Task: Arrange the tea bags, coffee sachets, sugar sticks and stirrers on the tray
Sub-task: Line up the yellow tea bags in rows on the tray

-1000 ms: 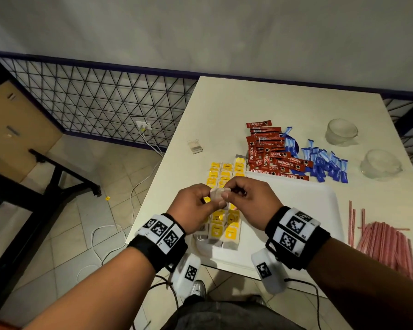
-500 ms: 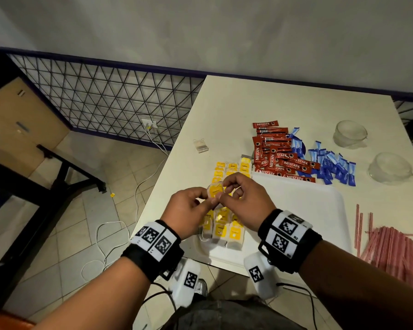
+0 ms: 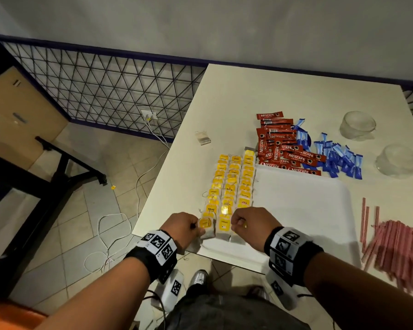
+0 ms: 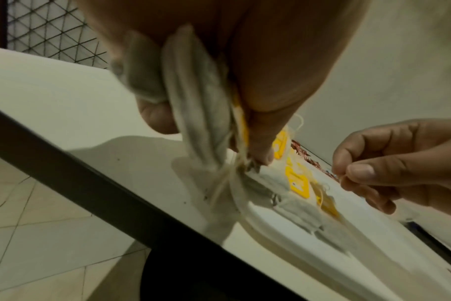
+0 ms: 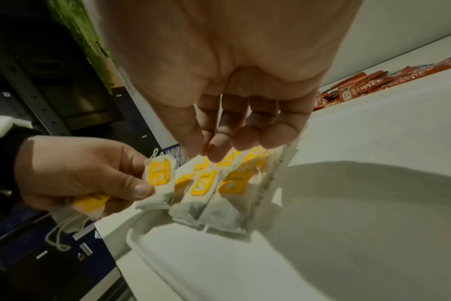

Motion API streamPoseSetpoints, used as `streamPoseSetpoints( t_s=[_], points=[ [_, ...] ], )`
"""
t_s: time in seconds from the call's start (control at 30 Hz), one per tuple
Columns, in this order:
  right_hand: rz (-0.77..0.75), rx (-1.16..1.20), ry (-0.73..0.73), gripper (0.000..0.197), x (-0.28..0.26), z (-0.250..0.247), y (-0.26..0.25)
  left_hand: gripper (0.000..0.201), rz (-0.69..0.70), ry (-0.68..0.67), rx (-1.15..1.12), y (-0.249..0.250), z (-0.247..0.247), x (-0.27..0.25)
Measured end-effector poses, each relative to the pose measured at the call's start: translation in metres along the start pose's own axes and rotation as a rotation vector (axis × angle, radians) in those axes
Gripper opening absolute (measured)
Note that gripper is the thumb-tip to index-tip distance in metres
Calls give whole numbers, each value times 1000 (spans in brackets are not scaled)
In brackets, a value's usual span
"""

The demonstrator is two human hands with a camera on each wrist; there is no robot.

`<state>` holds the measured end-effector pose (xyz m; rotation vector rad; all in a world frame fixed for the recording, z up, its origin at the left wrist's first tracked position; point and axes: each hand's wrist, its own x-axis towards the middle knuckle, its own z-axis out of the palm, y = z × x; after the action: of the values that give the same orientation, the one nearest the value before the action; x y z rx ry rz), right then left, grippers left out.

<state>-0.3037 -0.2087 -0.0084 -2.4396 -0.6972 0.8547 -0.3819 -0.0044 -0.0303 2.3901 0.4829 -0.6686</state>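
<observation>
A white tray (image 3: 301,210) lies at the table's near edge. Tea bags (image 3: 233,184) with yellow tags fill its left side in three columns. My left hand (image 3: 196,231) is at the near end of the left column. It grips a bunch of tea bags (image 4: 198,101) and its thumb presses one yellow-tagged bag (image 5: 157,173). My right hand (image 3: 235,226) hovers over the near end of the right column, thumb and forefinger pinching a thin tea bag string (image 4: 341,176). Red coffee sachets (image 3: 281,148), blue sugar sticks (image 3: 336,158) and pink stirrers (image 3: 396,244) lie on the table off the tray.
Two upturned glass cups (image 3: 357,125) (image 3: 399,160) stand at the far right. A lone tea bag (image 3: 202,138) lies near the table's left edge. The right half of the tray is bare. Cables run over the tiled floor (image 3: 115,225) on the left.
Both hands came down and toward me, from above the middle of the tea bag rows to the tray's near edge. They also moved apart.
</observation>
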Motion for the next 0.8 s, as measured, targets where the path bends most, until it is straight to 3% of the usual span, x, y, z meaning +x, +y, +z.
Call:
streamPoseSetpoints(
  t_s=[0.27,0.4,0.67,0.73,0.8],
  points=[
    [-24,-163,-48,11,5,16,1,14,20,40,130,10,6,5],
    [-58,-234,-67,18,11,24,-4,25,-5,89,124,12,9,4],
    [-58,-293,-69,25,18,36,-7,22,15,125,97,8,10,7],
    [-66,-292,-61,25,16,35,-8,27,32,175,15,6,7,5],
    [-88,-228,-20,23,13,29,-10,36,15,298,-250,5,-2,1]
  ],
)
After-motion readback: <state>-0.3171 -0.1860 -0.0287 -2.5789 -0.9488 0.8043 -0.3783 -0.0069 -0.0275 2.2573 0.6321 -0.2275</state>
